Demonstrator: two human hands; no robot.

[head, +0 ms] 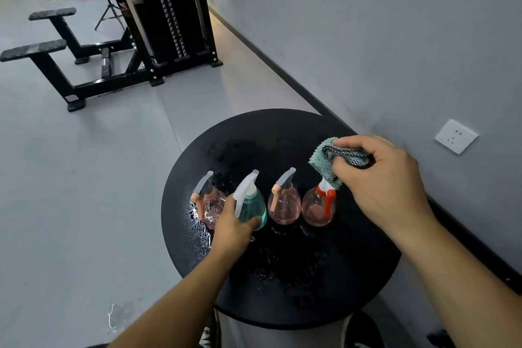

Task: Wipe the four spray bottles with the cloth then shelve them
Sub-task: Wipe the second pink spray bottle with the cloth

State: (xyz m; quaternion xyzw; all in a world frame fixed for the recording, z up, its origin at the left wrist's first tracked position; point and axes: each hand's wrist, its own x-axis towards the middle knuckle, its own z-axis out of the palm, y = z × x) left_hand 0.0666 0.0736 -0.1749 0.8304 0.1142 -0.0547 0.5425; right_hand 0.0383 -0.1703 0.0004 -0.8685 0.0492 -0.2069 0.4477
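- Four spray bottles in a row mid-table: peach-trigger bottle (210,203), teal bottle (251,203), second peach bottle (284,205), red-trigger bottle (319,206).
- Left hand (233,227) curls its fingers round the teal bottle's base.
- Right hand (381,178) bunches the cloth (329,159), just above the red trigger.
- Judged: wiping barely begun; next, bring cloth onto a steadied bottle.
- Round black table (353,277), wet with droplets; wall socket (456,136) at 3 o'clock, weight machine (169,28) at 11. No shelf visible.
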